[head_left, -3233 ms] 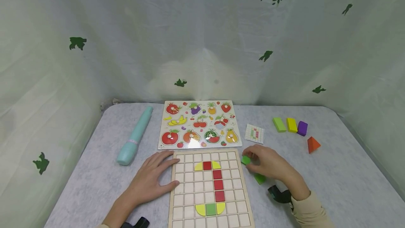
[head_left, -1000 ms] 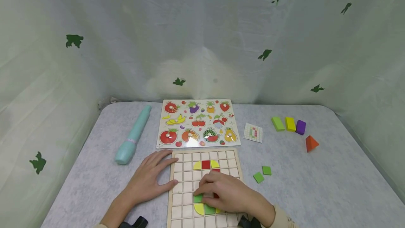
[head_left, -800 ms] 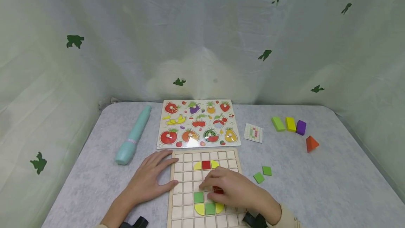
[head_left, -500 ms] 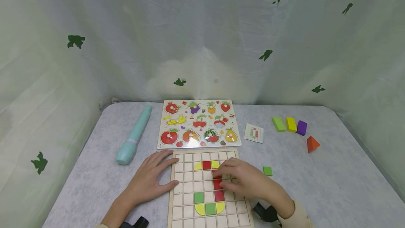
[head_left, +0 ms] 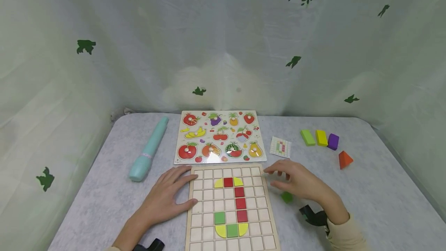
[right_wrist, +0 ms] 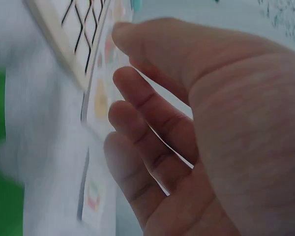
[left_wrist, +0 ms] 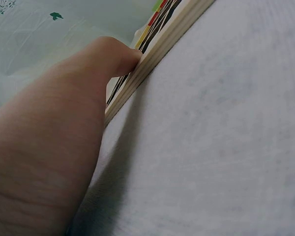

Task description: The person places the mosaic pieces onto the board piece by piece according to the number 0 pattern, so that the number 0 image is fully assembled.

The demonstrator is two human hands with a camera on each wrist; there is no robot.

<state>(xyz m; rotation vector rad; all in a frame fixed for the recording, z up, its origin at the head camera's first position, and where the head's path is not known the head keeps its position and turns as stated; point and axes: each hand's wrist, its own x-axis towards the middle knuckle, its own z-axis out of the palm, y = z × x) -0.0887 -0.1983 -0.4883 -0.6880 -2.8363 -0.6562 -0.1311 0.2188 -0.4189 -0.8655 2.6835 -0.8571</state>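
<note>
Right hand hovering, fingers loose and empty, just over small green square wooden tile: light, stiff, thin; best pinched by opposite edges. Left hand flat, bracing wooden grid board.

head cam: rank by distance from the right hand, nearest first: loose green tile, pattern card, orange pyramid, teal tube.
From the right hand:
1. Loose green tile, on the table just under the hand's near side.
2. Pattern card, just beyond the fingertips.
3. Orange pyramid, off to the right.
4. Teal tube, far left, past the grid board.
</note>
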